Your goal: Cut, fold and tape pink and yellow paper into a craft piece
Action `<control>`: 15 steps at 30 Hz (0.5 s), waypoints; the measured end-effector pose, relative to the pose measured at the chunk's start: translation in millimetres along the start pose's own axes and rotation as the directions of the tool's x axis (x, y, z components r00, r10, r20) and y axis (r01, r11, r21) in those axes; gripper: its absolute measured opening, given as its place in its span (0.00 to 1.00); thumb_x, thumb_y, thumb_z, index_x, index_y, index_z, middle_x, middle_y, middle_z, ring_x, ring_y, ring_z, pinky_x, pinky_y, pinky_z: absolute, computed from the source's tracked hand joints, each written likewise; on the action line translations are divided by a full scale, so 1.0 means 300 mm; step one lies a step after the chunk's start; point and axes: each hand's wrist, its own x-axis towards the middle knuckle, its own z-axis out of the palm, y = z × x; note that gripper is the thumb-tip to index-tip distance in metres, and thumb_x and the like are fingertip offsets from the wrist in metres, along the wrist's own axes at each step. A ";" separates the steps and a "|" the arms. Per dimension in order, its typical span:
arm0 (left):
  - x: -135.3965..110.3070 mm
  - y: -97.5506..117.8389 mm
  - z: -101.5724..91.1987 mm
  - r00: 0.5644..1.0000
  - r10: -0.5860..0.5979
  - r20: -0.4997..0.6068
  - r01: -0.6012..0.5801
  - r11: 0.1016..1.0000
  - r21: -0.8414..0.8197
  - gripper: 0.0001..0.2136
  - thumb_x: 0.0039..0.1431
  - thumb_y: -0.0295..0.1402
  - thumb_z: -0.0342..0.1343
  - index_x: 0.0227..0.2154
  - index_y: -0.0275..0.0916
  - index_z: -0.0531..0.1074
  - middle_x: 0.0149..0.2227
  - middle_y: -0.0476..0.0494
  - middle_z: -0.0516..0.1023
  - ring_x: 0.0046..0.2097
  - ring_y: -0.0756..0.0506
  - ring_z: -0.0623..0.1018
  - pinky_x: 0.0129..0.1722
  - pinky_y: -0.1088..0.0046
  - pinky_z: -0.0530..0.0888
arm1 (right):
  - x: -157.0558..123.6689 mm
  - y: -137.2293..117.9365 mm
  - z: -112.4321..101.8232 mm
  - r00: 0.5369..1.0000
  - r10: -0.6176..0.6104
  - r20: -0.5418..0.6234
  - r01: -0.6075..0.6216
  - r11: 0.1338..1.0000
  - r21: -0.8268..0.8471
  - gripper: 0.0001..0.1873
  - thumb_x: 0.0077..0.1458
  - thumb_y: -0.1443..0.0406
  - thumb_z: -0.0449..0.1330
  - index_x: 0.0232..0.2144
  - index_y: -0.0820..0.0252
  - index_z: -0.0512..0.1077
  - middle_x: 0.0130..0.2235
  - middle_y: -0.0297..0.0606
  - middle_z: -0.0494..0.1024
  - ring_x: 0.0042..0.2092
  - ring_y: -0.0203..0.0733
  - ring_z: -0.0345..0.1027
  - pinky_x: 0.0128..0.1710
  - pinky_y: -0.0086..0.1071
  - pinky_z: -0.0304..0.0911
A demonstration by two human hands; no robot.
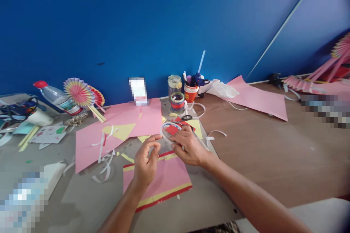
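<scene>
My right hand (188,147) is at the near side of a white ring-shaped roll of tape (163,135), its fingers bent and closed on the lower rim. Just left of it my left hand (147,158) is raised, fingers curled in toward the thumb; anything between them is too small to make out. Below both hands lies a pink paper sheet (164,180) with yellow and red strips along its near and far edges. Behind the roll are red paper scraps (172,130), a yellow piece (197,127) and black-handled scissors (187,117).
Larger pink sheets (93,142) and curled white strips (105,171) cover the left. Along the blue wall stand a tape-wrapped jar (175,86), a red cup of tools (190,94) and a tilted bottle (56,96) beside a paper fan (79,93). Another pink sheet (259,100) lies right.
</scene>
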 end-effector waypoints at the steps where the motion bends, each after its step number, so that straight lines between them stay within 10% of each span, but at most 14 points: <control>1: 0.001 0.000 -0.001 1.000 -0.010 -0.001 0.010 1.000 -0.004 0.04 0.64 0.31 0.50 0.36 0.41 0.69 0.48 0.40 0.76 0.50 0.44 0.75 0.46 0.68 0.72 | 0.003 -0.001 -0.008 1.000 -0.008 0.016 0.008 1.000 0.005 0.11 0.53 0.70 0.49 0.33 0.62 0.71 0.23 0.33 0.71 0.27 0.38 0.63 0.42 0.37 0.51; 15: 0.011 0.010 -0.010 0.996 -0.087 0.016 0.087 0.995 -0.038 0.06 0.65 0.35 0.49 0.34 0.41 0.69 0.48 0.39 0.77 0.53 0.43 0.74 0.51 0.66 0.70 | -0.002 0.032 -0.043 0.989 -0.038 0.140 0.030 0.998 0.058 0.13 0.46 0.73 0.48 0.32 0.59 0.69 0.24 0.31 0.66 0.28 0.37 0.57 0.42 0.37 0.49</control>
